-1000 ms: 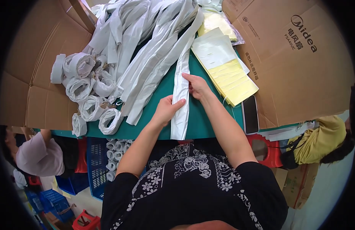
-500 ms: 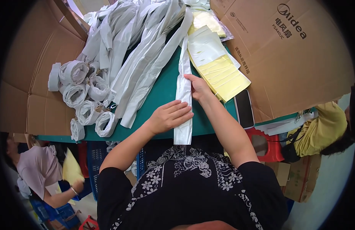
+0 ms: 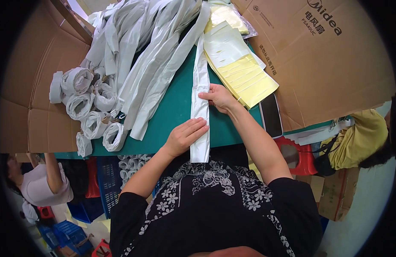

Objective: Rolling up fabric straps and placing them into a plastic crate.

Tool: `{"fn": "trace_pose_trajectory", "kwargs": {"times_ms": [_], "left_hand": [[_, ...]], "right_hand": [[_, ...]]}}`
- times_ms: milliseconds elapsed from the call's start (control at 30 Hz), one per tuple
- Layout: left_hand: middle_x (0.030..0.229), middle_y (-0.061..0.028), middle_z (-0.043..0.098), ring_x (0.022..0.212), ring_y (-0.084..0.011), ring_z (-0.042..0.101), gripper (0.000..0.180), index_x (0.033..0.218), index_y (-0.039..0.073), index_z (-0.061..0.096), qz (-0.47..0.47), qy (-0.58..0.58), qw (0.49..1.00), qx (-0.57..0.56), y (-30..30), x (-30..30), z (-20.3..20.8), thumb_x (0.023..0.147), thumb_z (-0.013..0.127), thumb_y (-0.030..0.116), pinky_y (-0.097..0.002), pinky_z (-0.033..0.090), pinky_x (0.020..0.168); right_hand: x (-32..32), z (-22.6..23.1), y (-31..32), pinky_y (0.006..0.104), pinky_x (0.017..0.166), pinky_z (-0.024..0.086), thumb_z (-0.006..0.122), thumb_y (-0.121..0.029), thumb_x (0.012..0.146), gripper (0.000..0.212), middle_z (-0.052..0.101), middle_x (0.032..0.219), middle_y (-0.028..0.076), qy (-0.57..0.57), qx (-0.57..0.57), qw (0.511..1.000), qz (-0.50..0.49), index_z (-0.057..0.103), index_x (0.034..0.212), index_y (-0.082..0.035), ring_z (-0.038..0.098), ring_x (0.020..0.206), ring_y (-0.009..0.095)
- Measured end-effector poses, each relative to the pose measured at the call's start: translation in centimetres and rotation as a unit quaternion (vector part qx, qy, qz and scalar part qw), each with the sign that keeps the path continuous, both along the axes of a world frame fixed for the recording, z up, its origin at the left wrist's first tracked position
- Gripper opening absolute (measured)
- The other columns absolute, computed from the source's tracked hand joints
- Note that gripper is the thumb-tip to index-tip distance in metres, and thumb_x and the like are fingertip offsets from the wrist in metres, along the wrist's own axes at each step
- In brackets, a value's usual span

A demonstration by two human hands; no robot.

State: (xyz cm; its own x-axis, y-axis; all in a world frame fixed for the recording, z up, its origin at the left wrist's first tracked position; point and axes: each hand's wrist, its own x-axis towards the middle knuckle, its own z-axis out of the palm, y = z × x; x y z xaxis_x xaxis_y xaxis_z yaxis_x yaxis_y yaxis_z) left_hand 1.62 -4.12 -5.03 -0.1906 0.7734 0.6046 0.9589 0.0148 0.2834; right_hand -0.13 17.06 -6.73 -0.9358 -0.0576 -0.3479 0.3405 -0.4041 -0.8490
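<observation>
A long, flat white wrapped strip (image 3: 199, 147) runs down the table toward me, its lower end reaching past the table edge. I cannot tell whether it is paper or plastic. My left hand (image 3: 186, 136) lies flat across its lower part, fingers stretched out. Higher up, my right hand (image 3: 219, 98) grips the strip's right edge, thumb on top and fingers beneath. Left of it lies a heap of similar white strips (image 3: 159, 85). Beside my right hand rests a stack of yellow and white slitted sheets (image 3: 245, 79).
Several coiled white rolls (image 3: 94, 124) sit at the table's left. Tall cardboard (image 3: 313, 81) flanks the right side and more cardboard (image 3: 52, 85) the left. A phone (image 3: 271, 115) lies by the yellow sheets. People sit at both sides; a blue basket (image 3: 110, 184) stands below.
My right hand has slid slightly down the strip, its thumb now farther over the surface. My left hand has moved a little lower. The person at left has raised their arm toward the table.
</observation>
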Motion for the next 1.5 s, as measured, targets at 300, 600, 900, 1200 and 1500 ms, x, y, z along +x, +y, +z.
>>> {"fn": "trace_pose_trajectory", "kwargs": {"times_ms": [300,600,900,1200,1500], "left_hand": [[0.103,-0.0094,0.063,0.099,-0.0251,0.061,0.026,0.099,0.004,0.064,-0.001,0.006,1.0,0.017,0.2,0.3,-0.3,0.073,0.059,0.008,-0.0356,0.051,0.082],[0.099,-0.0091,0.064,0.096,-0.0246,0.063,0.026,0.096,0.004,0.065,-0.016,-0.008,0.999,0.05,0.3,0.6,0.5,0.071,0.061,0.006,-0.0361,0.052,0.082],[0.098,-0.0094,0.065,0.096,-0.0242,0.063,0.023,0.096,0.004,0.065,-0.037,0.007,0.998,0.043,0.1,0.7,0.0,0.074,0.059,0.008,-0.0362,0.051,0.084],[0.094,-0.0134,0.066,0.088,-0.0262,0.065,0.023,0.095,0.0,0.065,0.018,-0.28,0.955,0.1,0.4,2.2,0.8,0.071,0.065,0.003,-0.0321,0.051,0.079],[0.085,-0.005,0.066,0.07,-0.0135,0.061,0.033,0.101,-0.003,0.062,0.106,-0.82,0.562,0.034,2.9,-1.7,2.1,0.089,0.056,0.027,-0.0244,0.047,0.065]], "right_hand": [[2.0,-0.3,-0.3,0.0255,0.075,0.05,0.064,0.0,0.08,0.033,0.063,0.096,0.006,-0.027,-0.015,0.999,0.042,0.051,0.11,-0.003,0.062,0.082,0.013],[3.2,0.8,-0.8,0.0258,0.075,0.051,0.063,-0.003,0.081,0.036,0.063,0.098,0.006,-0.01,-0.051,0.998,0.045,0.048,0.114,-0.003,0.062,0.083,0.012],[1.4,-0.3,-1.4,0.0241,0.062,0.051,0.061,-0.018,0.087,0.016,0.065,0.085,0.004,-0.045,-0.092,0.991,-0.09,0.061,0.093,-0.003,0.062,0.07,0.011],[1.3,-0.7,-0.8,0.0252,0.06,0.05,0.061,-0.015,0.087,0.017,0.065,0.086,0.005,-0.032,-0.031,0.995,-0.091,0.061,0.096,-0.001,0.062,0.069,0.013],[2.1,1.1,0.2,0.0277,0.076,0.05,0.056,-0.014,0.09,0.023,0.063,0.098,0.005,0.048,-0.034,0.998,-0.039,0.057,0.11,-0.003,0.061,0.085,0.011]]}}
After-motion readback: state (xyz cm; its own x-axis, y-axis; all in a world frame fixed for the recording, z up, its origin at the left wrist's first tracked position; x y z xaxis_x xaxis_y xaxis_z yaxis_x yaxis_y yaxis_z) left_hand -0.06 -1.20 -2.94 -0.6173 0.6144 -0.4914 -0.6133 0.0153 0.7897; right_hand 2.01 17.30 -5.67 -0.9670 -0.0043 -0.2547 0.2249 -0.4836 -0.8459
